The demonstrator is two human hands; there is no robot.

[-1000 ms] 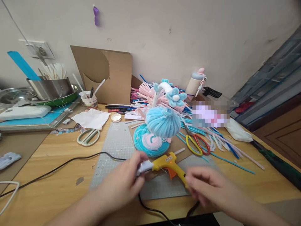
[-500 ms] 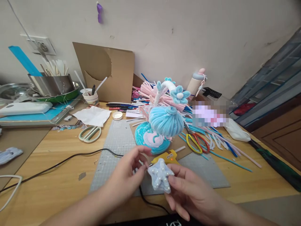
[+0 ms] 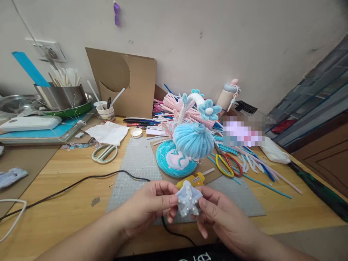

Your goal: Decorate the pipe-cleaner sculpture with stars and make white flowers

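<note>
A pale blue fuzzy star (image 3: 188, 200) dotted with small white pearl beads is held up above the grey cutting mat. My left hand (image 3: 156, 203) pinches its left point between thumb and fingers. On the other side, my right hand (image 3: 219, 210) grips the right point, thumb in front. Just behind the star lies a yellow hot glue gun (image 3: 199, 178), partly hidden by it, with a glue stick poking out of its back. Farther back stands a pipe-cleaner lamp shape with a blue pleated shade (image 3: 193, 139) and a round blue and pink base (image 3: 174, 161).
Red and yellow scissors (image 3: 228, 166) lie right of the lamp shape among scattered pipe cleaners (image 3: 187, 108). Pale green-handled scissors (image 3: 104, 154) rest at left, near a white tissue (image 3: 108, 132). A black cable (image 3: 89, 177) crosses the table and the cutting mat (image 3: 130, 163).
My left hand has moved right and closed on the star's left point. The star, earlier held by my right hand alone, is now between both hands and tilted differently.
</note>
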